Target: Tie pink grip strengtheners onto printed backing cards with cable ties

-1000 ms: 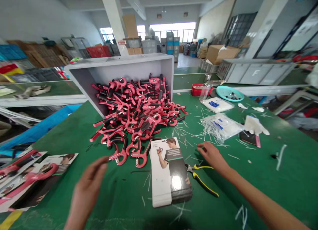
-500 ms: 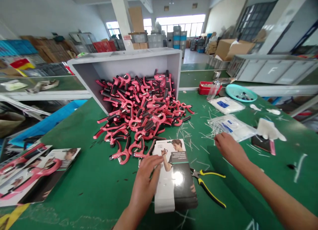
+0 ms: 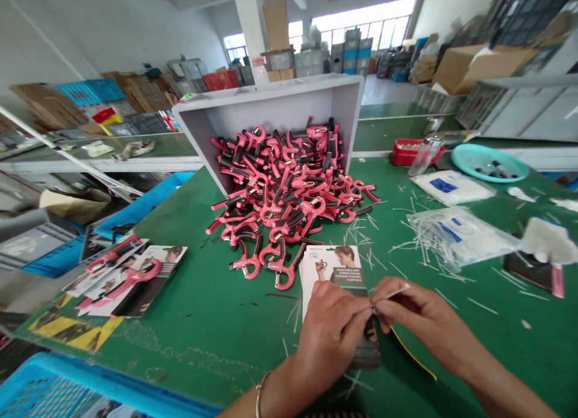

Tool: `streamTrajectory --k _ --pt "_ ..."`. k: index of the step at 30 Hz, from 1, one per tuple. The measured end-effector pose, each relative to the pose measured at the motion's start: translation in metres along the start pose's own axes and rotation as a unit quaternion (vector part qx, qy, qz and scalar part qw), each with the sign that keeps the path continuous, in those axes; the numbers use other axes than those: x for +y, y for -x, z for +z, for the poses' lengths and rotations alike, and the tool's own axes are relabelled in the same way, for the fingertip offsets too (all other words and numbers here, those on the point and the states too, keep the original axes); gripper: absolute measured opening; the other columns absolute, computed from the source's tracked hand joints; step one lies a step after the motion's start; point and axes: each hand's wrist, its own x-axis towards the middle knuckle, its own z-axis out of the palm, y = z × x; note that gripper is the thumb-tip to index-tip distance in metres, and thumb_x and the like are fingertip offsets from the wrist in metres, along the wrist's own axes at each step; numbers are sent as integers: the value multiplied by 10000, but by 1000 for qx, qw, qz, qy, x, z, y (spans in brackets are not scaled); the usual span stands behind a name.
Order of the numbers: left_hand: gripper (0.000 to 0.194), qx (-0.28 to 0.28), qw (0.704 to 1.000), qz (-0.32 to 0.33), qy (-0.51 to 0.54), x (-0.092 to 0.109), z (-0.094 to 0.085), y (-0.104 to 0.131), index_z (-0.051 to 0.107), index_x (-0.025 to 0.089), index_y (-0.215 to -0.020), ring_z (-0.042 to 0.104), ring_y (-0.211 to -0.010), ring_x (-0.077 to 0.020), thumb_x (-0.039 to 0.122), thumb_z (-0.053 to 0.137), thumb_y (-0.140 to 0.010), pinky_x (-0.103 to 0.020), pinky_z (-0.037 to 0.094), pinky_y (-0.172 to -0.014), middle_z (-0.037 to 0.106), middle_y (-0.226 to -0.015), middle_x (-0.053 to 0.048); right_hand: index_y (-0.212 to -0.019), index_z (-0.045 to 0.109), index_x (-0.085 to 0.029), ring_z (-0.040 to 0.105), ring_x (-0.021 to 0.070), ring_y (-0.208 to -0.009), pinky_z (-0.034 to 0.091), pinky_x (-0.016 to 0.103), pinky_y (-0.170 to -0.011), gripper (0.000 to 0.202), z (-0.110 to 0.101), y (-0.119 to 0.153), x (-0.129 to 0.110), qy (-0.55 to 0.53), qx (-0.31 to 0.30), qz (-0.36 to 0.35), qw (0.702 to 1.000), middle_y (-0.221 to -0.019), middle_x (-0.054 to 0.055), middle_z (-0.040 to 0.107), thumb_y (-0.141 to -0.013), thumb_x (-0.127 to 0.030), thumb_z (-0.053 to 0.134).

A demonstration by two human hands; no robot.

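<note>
Both hands meet over the stack of printed cards [image 3: 336,259] at the front of the green table. My left hand [image 3: 332,321], with a bracelet at the wrist, pinches something too small to make out against the other hand's fingertips. My right hand [image 3: 413,309] is closed on a thin white strip [image 3: 397,292], which sticks out past its fingers. Pliers lie mostly hidden beneath that hand; a yellow handle [image 3: 413,358] shows. Behind the cards, pink and black hand grips [image 3: 282,195] spill from a tipped grey crate [image 3: 271,96].
At the left lie cards with pink grips [image 3: 169,267] on them. Loose white strips, a plastic bag of strips [image 3: 478,237], a white packet [image 3: 456,192], a teal bowl [image 3: 490,150] and a red box [image 3: 406,159] are at the right. A blue basket [image 3: 103,376] stands front left.
My right hand has come from beside the bag of strips to meet my left hand, now with a white strip. My left hand has moved over the cards. The view has shifted left.
</note>
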Motion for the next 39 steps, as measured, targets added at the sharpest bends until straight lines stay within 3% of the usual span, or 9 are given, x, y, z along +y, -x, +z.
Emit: streamTrajectory --k 3,6,10,13,18,23,28,34,39 --pt "263 19 998 -62 -15 -19 -6 6 665 253 -1157 596 -1005 -244 262 619 -898 -414 414 -933 699 -1052 -75 -911 608 -200 591 148 -652 519 299 -659 226 20 -8 16 -95 16 18 995 -751 8 619 -949 -414 548" --pt "652 120 969 -207 -57 -59 -10 14 550 214 -1335 437 -1295 -336 371 775 -744 -504 321 -1078 538 -1359 -144 -983 580 -206 577 133 -624 498 274 -605 200 21 -13 25 -170 87 27 981 -779 13 636 -973 -394 512" --pt "341 99 955 -281 -6 -100 -18 30 709 236 -1128 553 -1150 -312 347 689 -806 -491 378 -1026 651 -1176 -106 -934 547 -223 584 115 -661 510 254 -610 130 11 -21 25 -204 147 16 968 -910 14 639 -932 -344 594" --pt "286 152 936 -312 58 -101 -32 41 723 240 -1093 596 -1047 -274 349 648 -839 -422 432 -946 683 -1113 -80 -951 521 -229 610 134 -703 543 286 -652 125 17 -32 18 -169 155 -20 973 -926 25 636 -948 -347 562" --pt "376 158 840 -412 315 -86 -51 58 666 160 -1099 654 -746 -188 394 685 -805 -268 479 -677 734 -906 -63 -1032 426 -247 646 145 -645 565 306 -601 150 62 -59 13 -94 118 -98 984 -979 43 670 -988 -382 476" --pt "413 183 802 -435 366 -89 -53 75 671 147 -1070 651 -691 -157 382 755 -741 -229 470 -630 746 -884 -60 -1042 424 -226 647 142 -555 527 283 -598 165 97 -72 29 44 19 -71 996 -748 7 686 -1026 -385 380" --pt "305 240 778 -427 394 -99 -53 81 699 153 -977 621 -667 -110 416 678 -822 -195 457 -612 733 -883 -29 -1077 421 -210 659 147 -579 515 281 -616 185 103 -69 43 116 17 -72 991 -740 21 687 -1035 -372 343" --pt "376 141 748 -456 461 -112 -37 83 699 147 -957 557 -493 -94 267 842 -631 -203 421 -494 696 -708 -2 -1115 472 -207 677 178 -681 502 297 -645 191 107 -64 50 182 -10 -103 978 -788 42 697 -1025 -337 364" --pt "306 122 757 -449 458 -113 -28 82 707 130 -884 521 -504 -84 286 831 -651 -204 428 -518 664 -649 2 -1060 503 -206 645 161 -645 493 300 -662 194 108 -61 43 152 -47 -96 983 -814 41 689 -1027 -333 360"
